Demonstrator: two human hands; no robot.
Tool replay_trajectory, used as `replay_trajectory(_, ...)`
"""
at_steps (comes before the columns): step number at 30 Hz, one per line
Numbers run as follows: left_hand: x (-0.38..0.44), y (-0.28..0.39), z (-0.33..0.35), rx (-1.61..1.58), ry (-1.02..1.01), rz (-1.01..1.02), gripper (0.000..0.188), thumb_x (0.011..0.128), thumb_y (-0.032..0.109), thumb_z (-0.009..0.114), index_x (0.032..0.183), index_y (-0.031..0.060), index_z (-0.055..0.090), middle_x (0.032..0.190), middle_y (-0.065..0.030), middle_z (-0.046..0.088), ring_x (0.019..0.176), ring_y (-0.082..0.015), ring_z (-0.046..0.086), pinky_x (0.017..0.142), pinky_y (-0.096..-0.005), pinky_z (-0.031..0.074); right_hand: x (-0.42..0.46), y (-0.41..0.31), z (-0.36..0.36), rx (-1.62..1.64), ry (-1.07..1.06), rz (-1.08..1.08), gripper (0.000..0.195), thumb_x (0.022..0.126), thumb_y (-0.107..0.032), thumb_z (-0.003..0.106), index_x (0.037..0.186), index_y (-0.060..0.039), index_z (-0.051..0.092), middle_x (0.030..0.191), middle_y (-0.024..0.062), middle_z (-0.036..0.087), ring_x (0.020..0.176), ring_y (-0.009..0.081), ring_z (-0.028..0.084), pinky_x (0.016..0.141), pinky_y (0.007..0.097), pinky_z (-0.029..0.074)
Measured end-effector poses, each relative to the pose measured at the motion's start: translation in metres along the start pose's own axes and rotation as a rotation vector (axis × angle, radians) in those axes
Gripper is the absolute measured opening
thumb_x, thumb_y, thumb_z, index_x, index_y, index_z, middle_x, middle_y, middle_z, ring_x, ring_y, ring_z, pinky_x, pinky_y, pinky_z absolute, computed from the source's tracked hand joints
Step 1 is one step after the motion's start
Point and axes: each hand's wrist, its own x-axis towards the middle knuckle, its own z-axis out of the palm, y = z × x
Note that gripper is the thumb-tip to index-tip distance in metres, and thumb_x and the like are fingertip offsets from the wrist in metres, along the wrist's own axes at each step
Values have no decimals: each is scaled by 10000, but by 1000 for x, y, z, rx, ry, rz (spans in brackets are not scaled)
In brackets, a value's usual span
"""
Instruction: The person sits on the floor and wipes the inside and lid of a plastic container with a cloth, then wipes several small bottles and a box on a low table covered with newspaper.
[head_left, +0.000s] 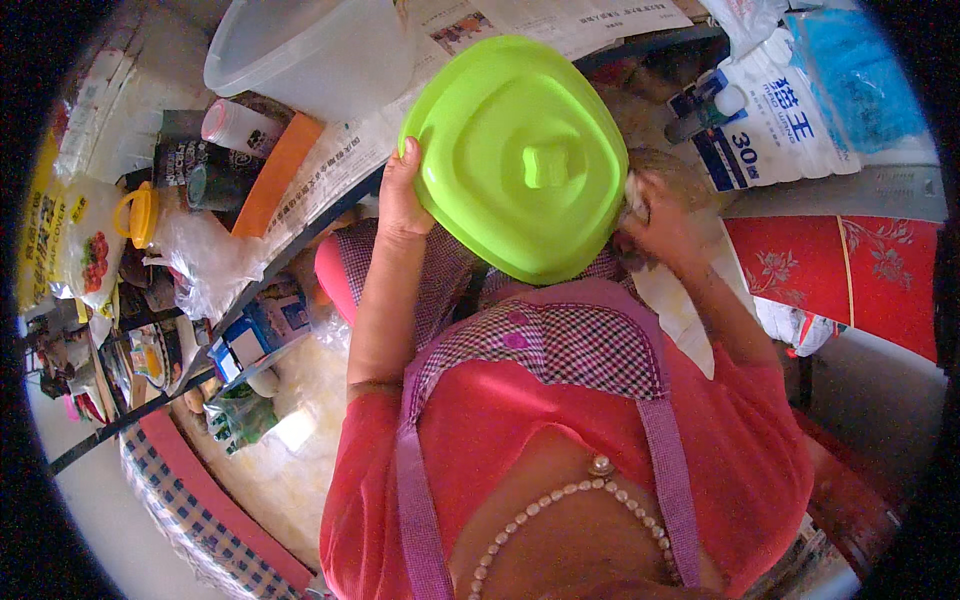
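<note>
A bright green plastic lid (480, 210) with a square knob is held up in front of my lap, tilted so its top faces me. My left hand (405, 187) grips its left edge, the thumb lying over the rim. At the lid's right edge is my right hand (664, 217), blurred, with its fingers bent around a pale, crumpled thing that I cannot identify. Whether these fingers also touch the lid is unclear. The lid hides what lies behind it.
Beyond the lid stands a translucent plastic tub (315, 60) on a newspaper-covered table (360, 142). Jars, a yellow lid (139, 216) and plastic bags crowd the left. A printed white package (780, 127) and a blue package (855, 75) lie at the upper right, above a red panel (795, 262).
</note>
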Motion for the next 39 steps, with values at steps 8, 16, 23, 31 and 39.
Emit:
replay_trajectory(8,25,19,50,19,-84,208,549,884,422,459,1280,51,380,1255,-119,466,1154,-270,450,981,-414,356,-21,-69,-16,103,-41,-416,436,677,-118,641,1093,-38,533,1150,141,512,1080,317,478,912,387,399)
replay_trajectory(16,36,57,80,-271,-63,276,520,908,439,381,1286,83,393,1310,-102,427,1192,-285,411,1015,-441,309,6,-65,-36,312,-121,-551,226,725,-90,583,949,-68,569,948,84,577,884,238,551,784,350,451)
replay_trajectory(23,32,72,76,-289,-45,339,492,908,414,404,1271,83,416,1295,-98,445,1185,-285,421,1011,-442,316,19,-83,-87,992,39,-52,157,829,-158,520,915,-34,564,807,21,581,733,101,535,670,239,438)
replay_trajectory(31,29,76,79,-203,-99,412,494,901,415,423,1266,83,423,1283,-87,458,1184,-277,424,1005,-444,323,55,-130,-140,794,1027,-385,220,845,-190,560,972,-12,546,926,63,566,892,166,527,779,286,431)
replay_trajectory(39,37,69,85,-31,-251,480,571,895,460,398,1319,82,347,1313,-102,420,1197,-282,407,1005,-445,320,86,-190,-58,63,533,-695,363,653,-117,674,984,-77,532,979,122,531,929,329,488,834,427,385)
